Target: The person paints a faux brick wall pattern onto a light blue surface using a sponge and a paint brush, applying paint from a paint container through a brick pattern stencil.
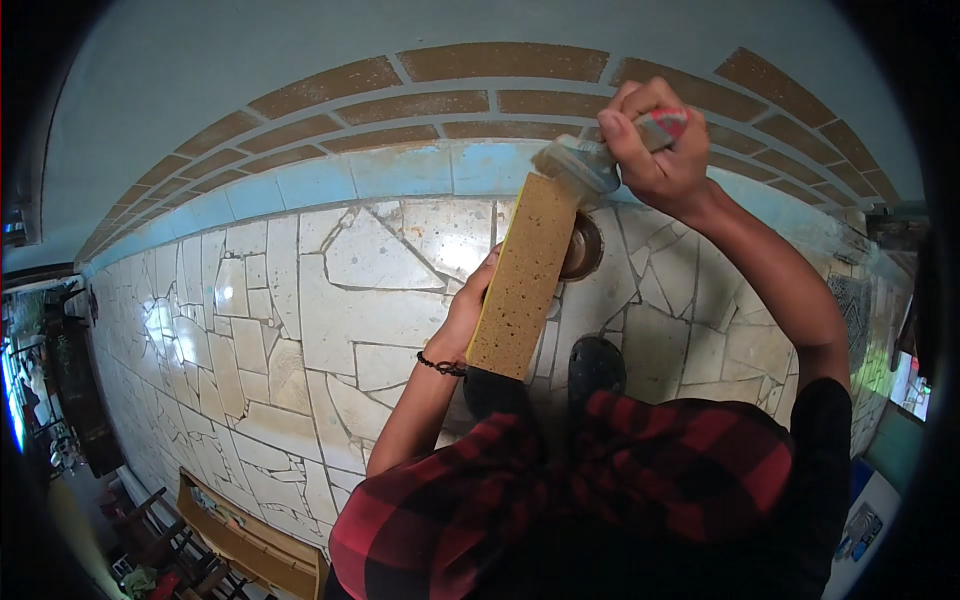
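Note:
A long tan speckled block (525, 275) with a yellowish left edge is held at a tilt above the floor. My left hand (478, 300) grips its left side, the fingers mostly hidden behind it. Wrapped round the handle of a wide paintbrush (590, 165), my right hand (660, 145) is closed near the block's upper end. The bristles are blurred and meet the block's top corner. Beneath the block's right side, a round brown container (582, 248) is partly covered.
Ahead is a wall (300, 60) with brown brick shapes (500, 62) and a light blue tile strip (400, 172). Irregular pale stone covers the floor (375, 245). Wooden furniture (250, 530) stands at the lower left. My dark shoe (597, 367) is below the container.

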{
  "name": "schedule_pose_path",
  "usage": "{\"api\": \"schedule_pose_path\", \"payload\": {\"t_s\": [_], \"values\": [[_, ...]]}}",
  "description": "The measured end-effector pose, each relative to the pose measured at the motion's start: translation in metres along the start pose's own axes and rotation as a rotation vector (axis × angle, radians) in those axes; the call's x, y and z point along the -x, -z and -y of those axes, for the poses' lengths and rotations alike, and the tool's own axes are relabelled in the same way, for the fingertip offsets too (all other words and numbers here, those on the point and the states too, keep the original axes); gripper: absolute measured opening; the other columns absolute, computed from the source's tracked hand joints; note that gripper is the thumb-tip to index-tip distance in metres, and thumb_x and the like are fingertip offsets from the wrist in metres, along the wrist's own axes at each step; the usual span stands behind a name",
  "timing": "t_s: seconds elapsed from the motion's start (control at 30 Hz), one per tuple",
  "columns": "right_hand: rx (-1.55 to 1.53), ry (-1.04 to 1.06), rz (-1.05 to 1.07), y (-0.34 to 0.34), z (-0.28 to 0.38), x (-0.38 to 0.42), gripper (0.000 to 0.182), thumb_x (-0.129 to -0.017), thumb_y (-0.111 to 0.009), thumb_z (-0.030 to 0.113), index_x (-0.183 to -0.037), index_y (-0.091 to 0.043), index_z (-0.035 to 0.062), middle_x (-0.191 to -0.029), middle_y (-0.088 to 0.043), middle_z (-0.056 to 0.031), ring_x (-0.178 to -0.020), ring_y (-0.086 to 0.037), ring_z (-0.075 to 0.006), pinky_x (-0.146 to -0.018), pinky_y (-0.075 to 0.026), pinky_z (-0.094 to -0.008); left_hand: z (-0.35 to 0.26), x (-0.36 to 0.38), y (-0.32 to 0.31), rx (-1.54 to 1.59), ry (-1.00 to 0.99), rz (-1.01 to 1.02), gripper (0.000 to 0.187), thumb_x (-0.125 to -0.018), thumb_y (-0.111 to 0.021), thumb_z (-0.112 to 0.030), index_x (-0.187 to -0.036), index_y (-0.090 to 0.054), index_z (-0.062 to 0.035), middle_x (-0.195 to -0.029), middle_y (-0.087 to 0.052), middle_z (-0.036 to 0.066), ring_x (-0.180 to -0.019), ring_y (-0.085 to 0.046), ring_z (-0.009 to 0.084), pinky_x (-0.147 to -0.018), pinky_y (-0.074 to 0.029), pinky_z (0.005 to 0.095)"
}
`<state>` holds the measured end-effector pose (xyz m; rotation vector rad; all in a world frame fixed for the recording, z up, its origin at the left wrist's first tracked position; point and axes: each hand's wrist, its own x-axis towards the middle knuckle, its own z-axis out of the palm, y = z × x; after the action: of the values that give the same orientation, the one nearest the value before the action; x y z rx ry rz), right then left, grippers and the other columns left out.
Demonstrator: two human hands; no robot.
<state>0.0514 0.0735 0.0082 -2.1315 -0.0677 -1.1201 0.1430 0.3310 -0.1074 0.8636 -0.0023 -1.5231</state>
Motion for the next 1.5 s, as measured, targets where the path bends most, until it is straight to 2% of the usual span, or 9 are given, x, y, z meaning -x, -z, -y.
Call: {"api": "schedule_pose_path", "payload": {"t_s": [0.07, 0.17, 0.3, 0.6, 0.77, 0.87, 1.17, 1.37, 1.5], "values": [[-0.028, 0.150, 0.091, 0.003, 0.007, 0.002, 0.019, -0.096, -0.070, 0.020, -0.088, -0.060, 0.0063, -0.074, -0.061, -0.0053, -0.061, -0.061, -0.0155, -0.052, -0.050, -0.0297, 0.002, -0.002, 0.004, 0.013, 0.014, 0.008, 0.052, -0.109, -0.034, -0.042, -0.147, -0.045, -0.0083, -0.115, -0.068, 0.016, -0.088, -0.071, 0.0277, -0.074, -0.060, 0.0414], [0.146, 0.243, 0.637, 0.007, 0.023, 0.016, 0.016, -0.091, -0.074, 0.022, -0.091, -0.063, 0.0104, -0.081, -0.058, -0.0026, -0.065, -0.062, -0.0143, -0.046, -0.048, -0.0286, 0.004, -0.004, 0.005, 0.111, 0.010, 0.008, 0.050, -0.109, -0.033, -0.039, -0.146, -0.046, -0.0079, -0.120, -0.066, 0.016, -0.096, -0.070, 0.0277, -0.080, -0.059, 0.0409], [-0.152, 0.502, 0.497, -0.030, 0.063, 0.041, 0.023, -0.084, -0.079, 0.027, -0.093, -0.062, 0.0160, -0.083, -0.053, 0.0009, -0.066, -0.061, -0.0125, -0.042, -0.045, -0.0318, 0.003, -0.011, 0.004, 0.044, -0.062, 0.037, 0.047, -0.110, -0.032, -0.034, -0.149, -0.041, -0.0109, -0.138, -0.056, 0.012, -0.121, -0.059, 0.0240, -0.101, -0.051, 0.0402], [-0.580, -0.333, 0.329, -0.036, 0.070, 0.049, 0.021, -0.088, -0.075, 0.008, -0.086, -0.055, 0.0067, -0.080, -0.064, -0.0058, -0.068, -0.060, -0.0138, -0.058, -0.048, -0.0278, 0.005, -0.010, 0.000, 0.015, -0.125, -0.005, 0.050, -0.110, -0.030, -0.033, -0.153, -0.037, -0.0080, -0.141, -0.054, 0.011, -0.126, -0.056, 0.0223, -0.105, -0.049, 0.0390], [-0.212, -0.325, 0.164, -0.016, 0.016, 0.022, 0.019, -0.095, -0.067, 0.004, -0.088, -0.049, 0.0048, -0.079, -0.063, -0.0088, -0.066, -0.059, -0.0116, -0.059, -0.048, -0.0269, -0.002, -0.003, -0.007, -0.094, -0.135, -0.012, 0.051, -0.110, -0.033, -0.035, -0.154, -0.036, -0.0076, -0.141, -0.054, 0.011, -0.125, -0.057, 0.0216, -0.103, -0.050, 0.0382], [-0.118, -0.017, 0.010, -0.015, 0.015, 0.000, 0.021, -0.094, -0.072, 0.012, -0.083, -0.056, 0.0056, -0.067, -0.060, -0.0034, -0.054, -0.057, -0.0097, -0.050, -0.047, -0.0293, -0.001, -0.005, -0.002, -0.111, -0.180, -0.003, 0.051, -0.110, -0.033, -0.034, -0.154, -0.036, -0.0077, -0.141, -0.054, 0.011, -0.122, -0.059, 0.0215, -0.101, -0.051, 0.0381], [-0.141, 0.399, 0.405, -0.028, 0.077, 0.058, 0.027, -0.084, -0.084, 0.017, -0.091, -0.059, 0.0102, -0.093, -0.070, -0.0081, -0.067, -0.064, -0.0189, -0.060, -0.050, -0.0334, 0.007, -0.010, -0.015, -0.012, -0.322, -0.123, 0.046, -0.111, -0.026, -0.037, -0.151, -0.037, -0.0176, -0.138, -0.055, 0.011, -0.116, -0.061, 0.0238, -0.097, -0.054, 0.0420], [-0.541, -0.091, 0.475, -0.023, 0.085, 0.051, 0.023, -0.087, -0.079, 0.010, -0.096, -0.058, 0.0086, -0.089, -0.067, -0.0076, -0.068, -0.063, -0.0164, -0.062, -0.050, -0.0286, 0.012, -0.013, 0.006, 0.162, -0.170, -0.066, 0.047, -0.111, -0.027, -0.036, -0.152, -0.035, -0.0136, -0.137, -0.055, 0.010, -0.119, -0.059, 0.0227, -0.101, -0.052, 0.0418], [-0.347, -0.463, 0.136, -0.018, 0.027, 0.031, 0.012, -0.097, -0.064, 0.010, -0.092, -0.054, 0.0059, -0.076, -0.060, -0.0048, -0.068, -0.059, -0.0127, -0.061, -0.050, -0.0281, 0.004, 0.003, -0.017, 0.029, -0.053, -0.003, 0.049, -0.111, -0.029, -0.038, -0.153, -0.036, -0.0140, -0.141, -0.053, 0.009, -0.122, -0.057, 0.0208, -0.102, -0.050, 0.0405]]}}
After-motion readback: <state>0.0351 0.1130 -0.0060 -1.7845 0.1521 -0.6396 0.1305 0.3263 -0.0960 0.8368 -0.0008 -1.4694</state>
